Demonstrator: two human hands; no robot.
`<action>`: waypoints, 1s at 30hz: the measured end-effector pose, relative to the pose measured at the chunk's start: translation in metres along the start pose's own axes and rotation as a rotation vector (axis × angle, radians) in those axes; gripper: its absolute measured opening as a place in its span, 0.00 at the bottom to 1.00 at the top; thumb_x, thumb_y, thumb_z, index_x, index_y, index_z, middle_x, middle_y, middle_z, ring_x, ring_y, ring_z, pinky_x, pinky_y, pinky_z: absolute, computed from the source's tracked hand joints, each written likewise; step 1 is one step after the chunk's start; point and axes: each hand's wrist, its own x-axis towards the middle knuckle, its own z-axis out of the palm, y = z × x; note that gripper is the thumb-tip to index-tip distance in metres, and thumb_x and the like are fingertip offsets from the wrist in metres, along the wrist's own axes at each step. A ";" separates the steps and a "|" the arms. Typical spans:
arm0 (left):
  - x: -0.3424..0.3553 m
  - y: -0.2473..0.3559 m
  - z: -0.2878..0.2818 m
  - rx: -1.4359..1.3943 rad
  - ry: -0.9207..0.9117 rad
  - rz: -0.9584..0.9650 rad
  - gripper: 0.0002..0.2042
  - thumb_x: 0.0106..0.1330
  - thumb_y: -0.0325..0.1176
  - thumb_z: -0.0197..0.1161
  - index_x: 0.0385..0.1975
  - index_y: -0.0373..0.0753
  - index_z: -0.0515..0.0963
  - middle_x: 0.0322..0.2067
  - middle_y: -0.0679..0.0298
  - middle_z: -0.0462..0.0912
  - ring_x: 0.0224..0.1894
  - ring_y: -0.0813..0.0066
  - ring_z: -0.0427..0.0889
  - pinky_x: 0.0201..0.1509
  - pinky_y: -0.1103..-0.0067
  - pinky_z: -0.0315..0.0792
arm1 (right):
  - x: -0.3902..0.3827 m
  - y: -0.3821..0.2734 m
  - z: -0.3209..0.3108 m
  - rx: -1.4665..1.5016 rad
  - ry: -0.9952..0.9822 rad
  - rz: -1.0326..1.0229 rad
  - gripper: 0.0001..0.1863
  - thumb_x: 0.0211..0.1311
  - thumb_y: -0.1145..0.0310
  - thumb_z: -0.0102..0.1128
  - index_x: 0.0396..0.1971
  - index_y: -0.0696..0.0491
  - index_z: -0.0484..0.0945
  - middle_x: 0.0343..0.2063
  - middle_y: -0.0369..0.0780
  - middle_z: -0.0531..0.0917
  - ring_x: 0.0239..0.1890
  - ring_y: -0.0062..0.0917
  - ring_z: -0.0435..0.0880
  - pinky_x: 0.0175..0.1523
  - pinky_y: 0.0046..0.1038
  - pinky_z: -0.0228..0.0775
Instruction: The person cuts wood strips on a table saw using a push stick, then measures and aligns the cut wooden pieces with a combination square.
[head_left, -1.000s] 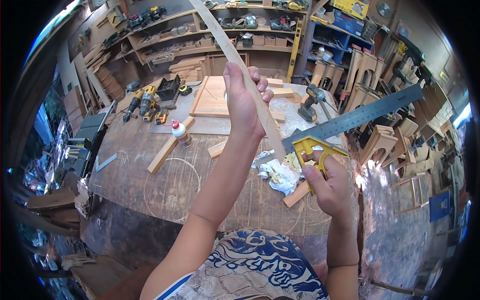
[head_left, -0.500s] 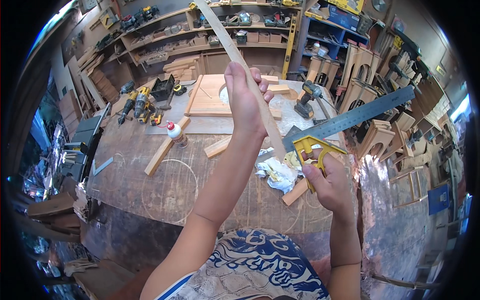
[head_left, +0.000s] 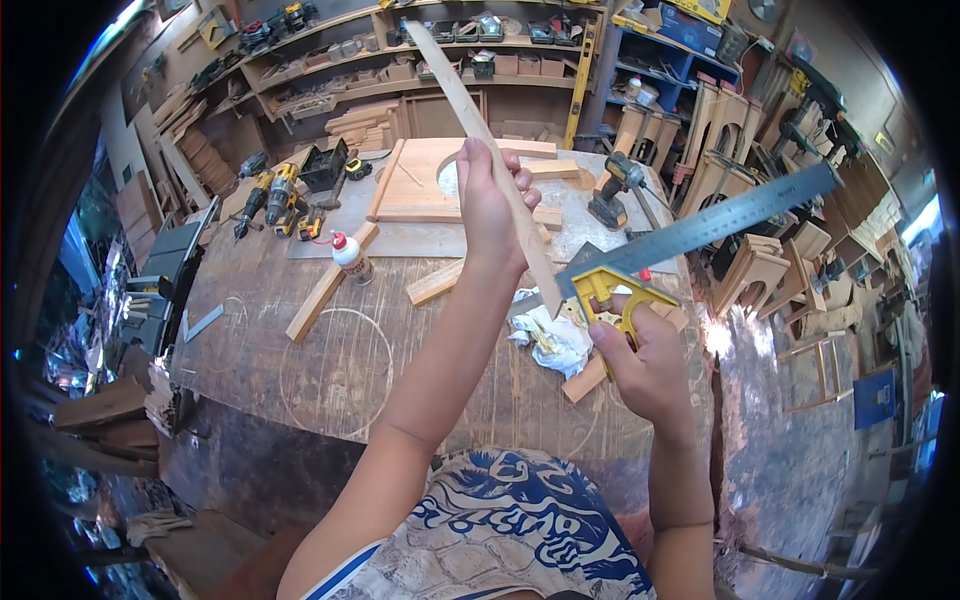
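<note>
Behind square (head_left: pixel 690 240), white wad (head_left: pixel 562 352), wood block (head_left: pixel 584 382)

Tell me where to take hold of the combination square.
Probably by its yellow head, from the near right, where the right hand grips it: the open frame gives a handhold, while the long blade juts away to the far right.

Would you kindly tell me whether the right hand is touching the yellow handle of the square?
Touching: the head view shows the right hand wrapped around the yellow handle, with no gap where it grips.
</note>
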 end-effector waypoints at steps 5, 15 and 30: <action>0.014 -0.020 -0.037 -0.141 0.112 -0.245 0.24 0.79 0.57 0.43 0.30 0.40 0.67 0.23 0.69 0.65 0.22 0.81 0.65 0.21 0.85 0.65 | 0.012 -0.001 -0.002 -0.100 -0.067 0.054 0.20 0.66 0.64 0.61 0.46 0.67 0.78 0.27 0.49 0.81 0.28 0.32 0.79 0.36 0.31 0.70; 0.021 -0.012 -0.081 -0.452 0.032 -0.138 0.22 0.82 0.47 0.39 0.49 0.32 0.71 0.30 0.66 0.73 0.25 0.81 0.70 0.21 0.87 0.71 | -0.026 -0.048 -0.018 -0.134 0.114 0.087 0.20 0.62 0.67 0.64 0.48 0.66 0.79 0.19 0.50 0.81 0.21 0.37 0.84 0.29 0.34 0.72; 0.002 -0.016 -0.051 -0.547 -0.051 -0.325 0.22 0.81 0.50 0.42 0.50 0.36 0.73 0.30 0.68 0.74 0.25 0.80 0.70 0.22 0.86 0.70 | -0.028 -0.023 -0.017 -0.105 0.017 0.035 0.22 0.64 0.67 0.64 0.50 0.69 0.78 0.23 0.49 0.84 0.23 0.35 0.85 0.32 0.31 0.75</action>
